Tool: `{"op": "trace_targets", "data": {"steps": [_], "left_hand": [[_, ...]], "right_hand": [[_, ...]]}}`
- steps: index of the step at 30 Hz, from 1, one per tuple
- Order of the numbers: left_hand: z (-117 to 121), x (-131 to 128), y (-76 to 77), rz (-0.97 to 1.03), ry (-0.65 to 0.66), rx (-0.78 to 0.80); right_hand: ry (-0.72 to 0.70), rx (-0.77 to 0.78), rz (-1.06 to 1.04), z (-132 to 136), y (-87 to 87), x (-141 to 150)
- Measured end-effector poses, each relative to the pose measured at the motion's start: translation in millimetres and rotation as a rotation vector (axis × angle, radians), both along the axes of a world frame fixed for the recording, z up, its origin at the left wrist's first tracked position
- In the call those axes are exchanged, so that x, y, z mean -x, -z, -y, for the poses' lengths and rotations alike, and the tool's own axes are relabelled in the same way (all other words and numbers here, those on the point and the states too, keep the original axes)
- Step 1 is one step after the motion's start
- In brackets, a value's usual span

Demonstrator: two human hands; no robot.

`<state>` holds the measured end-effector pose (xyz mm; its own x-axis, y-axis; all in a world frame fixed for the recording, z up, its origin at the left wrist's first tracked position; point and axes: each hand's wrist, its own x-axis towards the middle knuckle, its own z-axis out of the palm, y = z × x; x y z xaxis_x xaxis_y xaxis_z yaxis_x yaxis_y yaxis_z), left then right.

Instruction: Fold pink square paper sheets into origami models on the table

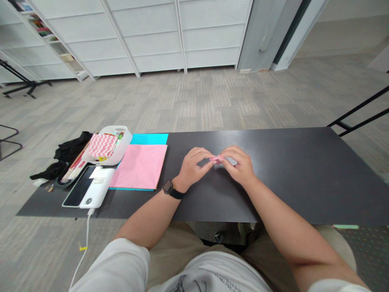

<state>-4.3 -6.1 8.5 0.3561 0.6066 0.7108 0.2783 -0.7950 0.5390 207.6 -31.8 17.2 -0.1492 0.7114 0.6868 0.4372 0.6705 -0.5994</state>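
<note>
A small strip of folded pink paper [216, 159] is held just above the dark table, between the fingertips of both hands. My left hand [197, 163] pinches its left end with thumb and forefinger; a black watch [172, 189] is on that wrist. My right hand [238, 163] pinches the other end the same way. Fingertips cover parts of the paper, so its full shape is hidden. To the left of my left hand lies a stack of pink paper sheets [141, 166], with blue paper [150, 138] showing beneath it.
A white basket [124, 146] holding a pink zigzag-patterned item stands on the dark table [304, 174] at left. Near it are a black cloth [73, 147], a dark tray with long items, a phone [79, 186] and a white power bank [97, 188], whose cable [86, 239] hangs off the front edge.
</note>
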Motion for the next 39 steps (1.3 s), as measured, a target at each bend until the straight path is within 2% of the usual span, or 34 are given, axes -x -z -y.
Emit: {"op": "trace_targets", "data": {"steps": [12, 22, 28, 34, 36, 39], "left_hand": [[-1.3, -0.5, 1.3, 0.021, 0.012, -0.021], [0.0, -0.6, 1.6, -0.039, -0.033, -0.023], [-2.4, 0.9, 4.5, -0.023, -0.136, 0.006], [-3.7, 6.2, 8.8, -0.003, -0.208, 0.044], [-2.7, 7.1, 8.8, -0.014, -0.229, 0.039], [-0.8, 6.8, 6.9, -0.035, -0.234, -0.024]], "right_hand": [[0.0, -0.025, 0.07, -0.5, 4.2, 1.2], [0.041, 0.001, 0.063, -2.2, 4.6, -3.7], [0.037, -0.01, 0.057, -4.6, 10.1, -3.6], [0.152, 0.185, -0.035, -7.9, 18.4, -6.4], [0.112, 0.311, -0.032, -8.5, 21.4, -7.3], [-0.02, 0.526, -0.05, -8.7, 25.8, -6.2]]}}
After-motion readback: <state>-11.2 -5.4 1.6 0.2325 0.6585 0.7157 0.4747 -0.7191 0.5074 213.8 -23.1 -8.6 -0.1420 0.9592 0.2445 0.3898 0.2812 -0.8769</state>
